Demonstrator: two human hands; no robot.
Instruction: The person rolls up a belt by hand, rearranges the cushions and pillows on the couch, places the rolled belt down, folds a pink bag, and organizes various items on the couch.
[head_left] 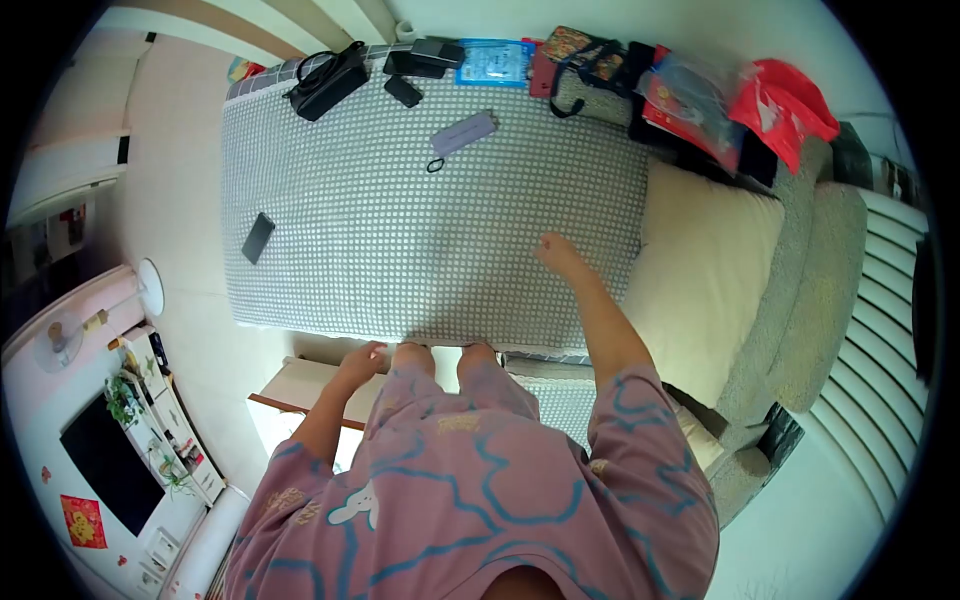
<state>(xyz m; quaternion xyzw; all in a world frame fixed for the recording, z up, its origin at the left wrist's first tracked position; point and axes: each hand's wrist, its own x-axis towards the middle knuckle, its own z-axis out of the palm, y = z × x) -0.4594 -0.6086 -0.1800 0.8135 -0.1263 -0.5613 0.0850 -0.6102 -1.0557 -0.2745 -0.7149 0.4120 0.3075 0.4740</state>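
My right hand (556,249) hovers over the checked cover of the bed (400,220), left of the beige pillow (700,270). Its fingers are curled in, and nothing shows in them. Low beside my left leg hangs my left hand (369,360), just off the near edge of the bed. Its fingers look loosely apart, with no object in them. Closest to my right hand on the cover is a lilac oblong case (464,133), with a small black loop (435,165) beside it. A dark, phone-like slab (258,238) lies alone at the left.
Along the far edge sit a black bag (330,85), a dark flat item (403,91), a blue packet (495,63), a patterned bag (585,60) and a red plastic bag (785,105). A grey sofa-like backrest (820,290) borders the right. A cabinet (315,385) stands near my left arm.
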